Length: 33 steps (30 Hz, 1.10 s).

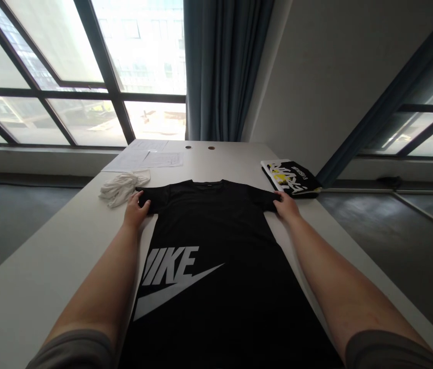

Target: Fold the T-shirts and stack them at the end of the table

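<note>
A black T-shirt (216, 225) lies spread flat, its neck at the far end and its lower part running toward me. Large grey NIKE lettering and a swoosh mark its left side. My left hand (136, 210) grips the end of the left sleeve, with thumb and fingers at the cuff. At the opposite cuff, my right hand (287, 207) pinches the right sleeve. Both arms reach forward along the shirt's sides. The hem is out of view at the bottom.
The shirt rests on a long white table (55, 261). A crumpled white cloth (118, 188) lies beside my left hand, with paper sheets (135, 156) behind it. Beyond my right hand sits a folded black garment (292, 178) with white and yellow print. Windows and a blue curtain (220, 72) stand behind.
</note>
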Motion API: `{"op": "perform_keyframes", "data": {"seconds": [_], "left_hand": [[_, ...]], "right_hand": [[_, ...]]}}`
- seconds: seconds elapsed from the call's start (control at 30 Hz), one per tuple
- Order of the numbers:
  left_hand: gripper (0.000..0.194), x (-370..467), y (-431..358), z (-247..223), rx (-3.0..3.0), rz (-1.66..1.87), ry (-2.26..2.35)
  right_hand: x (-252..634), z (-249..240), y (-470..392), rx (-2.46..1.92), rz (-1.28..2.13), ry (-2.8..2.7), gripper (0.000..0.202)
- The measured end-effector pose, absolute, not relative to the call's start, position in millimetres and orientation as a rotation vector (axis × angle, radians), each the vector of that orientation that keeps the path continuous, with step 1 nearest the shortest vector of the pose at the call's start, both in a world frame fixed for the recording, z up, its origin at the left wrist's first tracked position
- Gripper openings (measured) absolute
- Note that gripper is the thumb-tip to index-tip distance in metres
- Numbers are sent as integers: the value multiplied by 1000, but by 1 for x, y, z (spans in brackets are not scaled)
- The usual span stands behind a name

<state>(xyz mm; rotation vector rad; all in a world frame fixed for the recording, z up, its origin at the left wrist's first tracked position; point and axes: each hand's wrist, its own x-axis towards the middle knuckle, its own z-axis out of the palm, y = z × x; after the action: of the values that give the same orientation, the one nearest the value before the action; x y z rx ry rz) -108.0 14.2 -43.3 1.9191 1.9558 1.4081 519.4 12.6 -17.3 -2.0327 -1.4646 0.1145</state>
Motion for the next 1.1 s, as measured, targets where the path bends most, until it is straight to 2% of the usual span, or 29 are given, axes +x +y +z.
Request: {"op": "perform_keyframes", "data": {"seconds": [0.1, 0.27, 0.37, 0.5, 0.7, 0.93, 1.1], "left_hand": [[55, -109, 15, -45, 1930, 1395, 1940], [54, -110, 18, -47, 1934, 1410, 1910], [56, -111, 19, -48, 1947, 1421, 1879], [55, -112, 19, -48, 1948, 1425, 1868], [54, -110, 17, -46, 1928, 1407, 1861], [57, -107, 10, -37, 1926, 1420, 1811], [61, -104, 10, -35, 1921, 1387, 1774]], "right_hand": [[510, 3, 16, -2019, 89, -1571, 43], [456, 33, 8, -1812, -120, -1979, 44], [407, 32, -7, -1751, -179, -2306, 52], [358, 6, -25, -1783, -81, -2560, 68], [347, -26, -29, -1920, 33, -2451, 62], [371, -24, -11, -1926, -33, -2233, 61], [406, -20, 18, -2193, 170, -2116, 61]]}}
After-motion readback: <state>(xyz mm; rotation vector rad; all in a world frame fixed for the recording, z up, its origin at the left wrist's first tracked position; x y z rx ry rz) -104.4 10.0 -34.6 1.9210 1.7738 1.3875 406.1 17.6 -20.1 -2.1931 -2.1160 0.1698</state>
